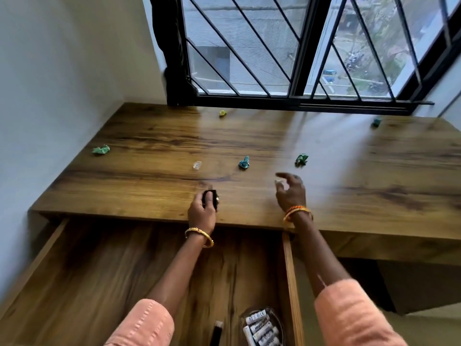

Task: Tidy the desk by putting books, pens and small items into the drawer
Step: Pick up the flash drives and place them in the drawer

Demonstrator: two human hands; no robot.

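Left hand (202, 213) being extended over wooden desk (154, 196) edge, small black object (210, 198) being clasped in curled fingers, right hand (291, 192) being held part-open, small pale item (279, 182) being pinched at fingertips.

Open desk (154, 196) left of the left hand (202, 213); crumpled wrappers (244, 163) ahead, bare drawer floor (99, 283) just behind.

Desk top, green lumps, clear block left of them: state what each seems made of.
Desk top: wood or wood-look laminate, with printed-looking grain and a soft sheen. Green lumps: probably crumpled paper or foil, creased and angular. Clear block: likely transparent plastic, see-through with bright edges; too small to be sure.
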